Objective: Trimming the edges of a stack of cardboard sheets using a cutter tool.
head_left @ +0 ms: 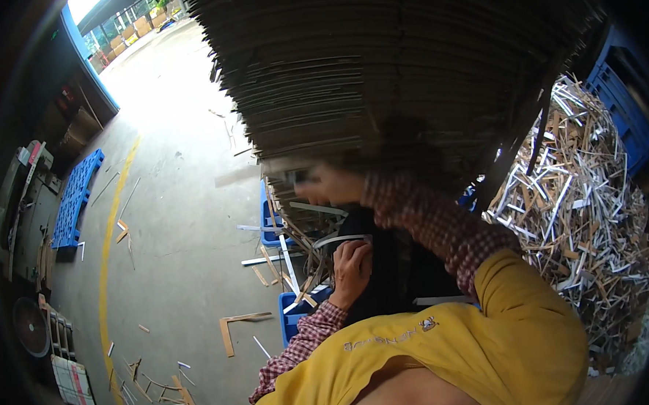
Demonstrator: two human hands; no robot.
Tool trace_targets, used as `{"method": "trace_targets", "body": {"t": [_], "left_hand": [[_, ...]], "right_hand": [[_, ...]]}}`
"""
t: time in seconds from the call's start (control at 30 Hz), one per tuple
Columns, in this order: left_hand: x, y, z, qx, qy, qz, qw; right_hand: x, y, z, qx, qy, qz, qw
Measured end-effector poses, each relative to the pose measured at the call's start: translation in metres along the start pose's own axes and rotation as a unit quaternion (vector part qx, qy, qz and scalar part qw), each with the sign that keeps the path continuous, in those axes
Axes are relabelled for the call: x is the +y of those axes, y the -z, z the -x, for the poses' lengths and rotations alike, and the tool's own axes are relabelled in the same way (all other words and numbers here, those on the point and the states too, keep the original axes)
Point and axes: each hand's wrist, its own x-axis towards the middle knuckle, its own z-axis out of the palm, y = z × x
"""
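Note:
In front of me rises a tall stack of cardboard sheets (304, 93), its layered edges facing left. My right hand (331, 185) reaches across to the lower left edge of this stack; motion smears its fingers. Beside its fingertips is a blurred pale strip (242, 175), and whether the hand grips it is unclear. Nearer to me, my left hand (351, 271) is closed, its fingers curled over beside my dark-clothed leg. A curved white strip (339, 238) runs along the top of its knuckles. What the left fingers hold, if anything, is hidden.
Blue plastic pallet parts (292, 321) show below the stack, with loose scrap strips (287, 267) around them. At right lies a large heap of paper and cardboard strips (571, 211). Another blue pallet (78, 201) and a yellow floor line (107, 265) are at left.

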Motion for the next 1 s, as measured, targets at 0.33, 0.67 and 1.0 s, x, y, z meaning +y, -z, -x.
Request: {"method": "trace_targets", "body": {"t": [0.33, 0.67, 1.0], "left_hand": [[-0.003, -0.008, -0.011, -0.043, -0.012, -0.008, 0.999], [-0.006, -0.003, -0.008, -0.037, -0.020, 0.007, 0.999], [-0.001, 0.001, -0.004, -0.024, -0.009, 0.008, 1.000]], "right_hand": [[-0.048, 0.107, -0.063, 0.055, -0.075, -0.012, 0.996], [-0.066, 0.112, -0.089, 0.084, -0.200, -0.250, 0.944], [-0.013, 0.002, -0.017, -0.026, -0.003, 0.152, 0.988]]}}
